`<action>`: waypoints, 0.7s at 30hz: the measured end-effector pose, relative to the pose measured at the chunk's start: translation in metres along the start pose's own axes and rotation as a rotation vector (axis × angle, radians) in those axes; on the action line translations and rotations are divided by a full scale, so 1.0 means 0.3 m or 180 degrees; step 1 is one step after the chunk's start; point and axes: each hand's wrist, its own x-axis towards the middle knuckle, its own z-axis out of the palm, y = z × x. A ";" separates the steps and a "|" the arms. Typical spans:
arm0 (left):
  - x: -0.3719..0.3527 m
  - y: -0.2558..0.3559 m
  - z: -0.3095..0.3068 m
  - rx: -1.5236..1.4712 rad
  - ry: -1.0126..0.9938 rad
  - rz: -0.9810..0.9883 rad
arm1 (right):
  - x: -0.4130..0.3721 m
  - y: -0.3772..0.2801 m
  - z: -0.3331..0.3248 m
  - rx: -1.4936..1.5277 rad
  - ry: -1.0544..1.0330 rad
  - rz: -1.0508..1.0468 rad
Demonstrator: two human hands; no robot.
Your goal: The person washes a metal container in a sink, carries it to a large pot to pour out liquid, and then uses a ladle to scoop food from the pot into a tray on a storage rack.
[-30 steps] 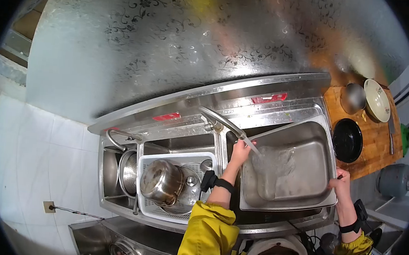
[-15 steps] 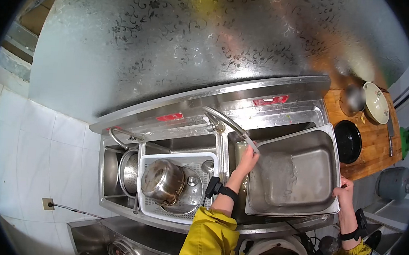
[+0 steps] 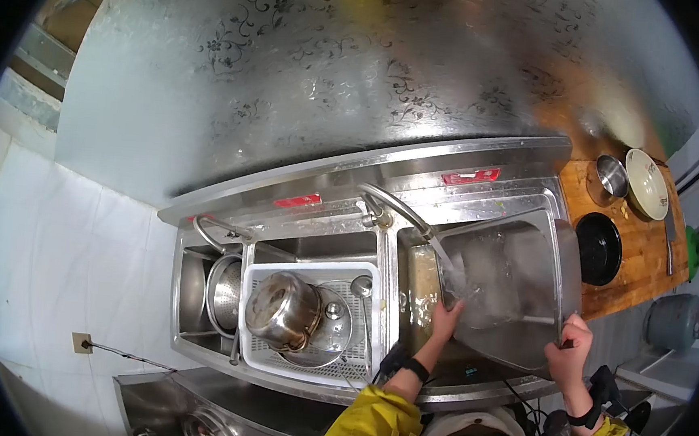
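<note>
A deep rectangular steel pan [image 3: 503, 342] is held tilted over the right sink basin [image 3: 422, 280], its right side raised. Water runs into it from a curved faucet [image 3: 403, 208] at its upper left. My left hand [image 3: 444, 320] grips the pan's left edge just below the stream, its fingertips partly hidden. On the opposite side, my right hand [image 3: 572, 349] is closed round the lower right rim.
Left of me, a white draining basket [image 3: 252, 355] holds an overturned steel pot [image 3: 282, 310], a glass lid [image 3: 333, 334] and a ladle [image 3: 363, 288]. A colander [image 3: 224, 290] sits further left. The wooden board [image 3: 642, 267] on the right bears a black dish [image 3: 598, 249], steel cup [image 3: 609, 178], bowl [image 3: 646, 186] and knife [image 3: 670, 240].
My left hand has left the faucet's spout and moved down to the pan's left edge. The pan has tipped, its right side rising, while my right hand keeps its rim.
</note>
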 end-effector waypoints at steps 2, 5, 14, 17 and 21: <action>0.010 0.131 0.019 0.0228 0.0308 -0.0240 | 0.001 -0.027 0.012 -0.0171 0.0007 -0.0352; 0.187 0.020 0.077 -0.1149 0.0607 -0.0553 | 0.012 -0.054 0.004 -0.0292 -0.0104 -0.0621; 0.077 0.264 -0.231 -0.0803 0.0035 0.0457 | 0.085 0.337 0.008 0.0724 -0.0010 0.0113; -0.032 0.371 -0.268 -0.0591 0.0547 0.0503 | 0.086 0.443 0.073 -0.0103 -0.0138 0.0279; -0.083 0.373 -0.319 -0.0175 0.1059 0.0779 | 0.106 0.498 0.199 -0.0999 -0.0056 -0.0261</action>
